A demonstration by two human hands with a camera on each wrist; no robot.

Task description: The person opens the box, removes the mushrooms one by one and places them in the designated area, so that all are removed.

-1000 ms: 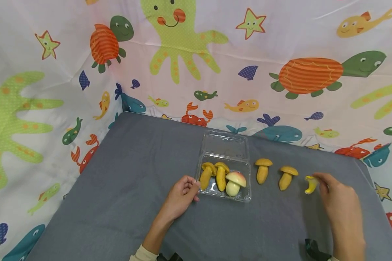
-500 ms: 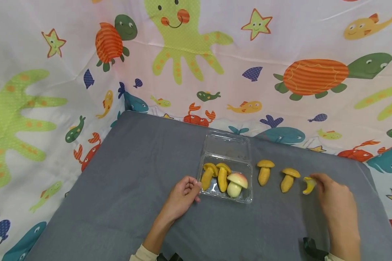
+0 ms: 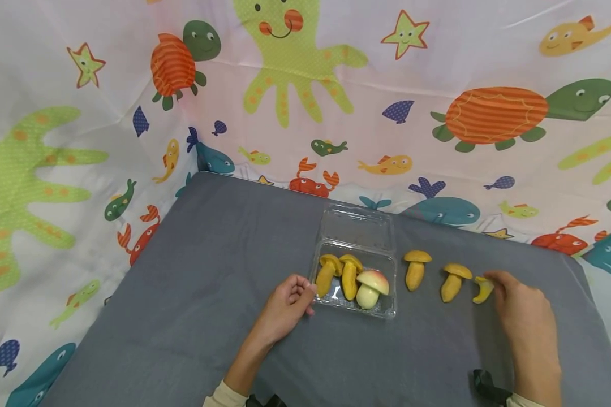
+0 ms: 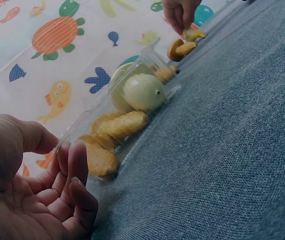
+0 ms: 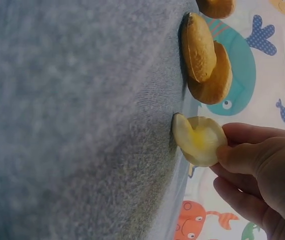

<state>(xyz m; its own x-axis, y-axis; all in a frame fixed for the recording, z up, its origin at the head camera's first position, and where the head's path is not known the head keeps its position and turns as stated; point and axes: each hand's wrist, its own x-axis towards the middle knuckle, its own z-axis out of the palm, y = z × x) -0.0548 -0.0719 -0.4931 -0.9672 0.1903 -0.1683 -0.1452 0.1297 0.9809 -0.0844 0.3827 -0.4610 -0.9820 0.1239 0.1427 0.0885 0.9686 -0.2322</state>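
In the head view my left hand pinches the left edge of a clear plastic clamshell box; the left wrist view shows thumb and fingers meeting at its rim. Two tan mushrooms and a rounder pale mushroom with a reddish cap lie inside the box. Over on the right, my right hand pinches a small yellow mushroom by its wide end. Its narrow end reaches down to the cloth. Just left of it lies a tan mushroom, with another tan mushroom nearer the box.
The box's transparent lid is folded back on the far side. A grey cloth covers the table. Behind and to the left hangs a white curtain printed with sea animals.
My right hand has shifted slightly left with the yellow mushroom, closer to the neighbouring tan mushroom. My left hand stays at the box edge. The head view has turned a little.
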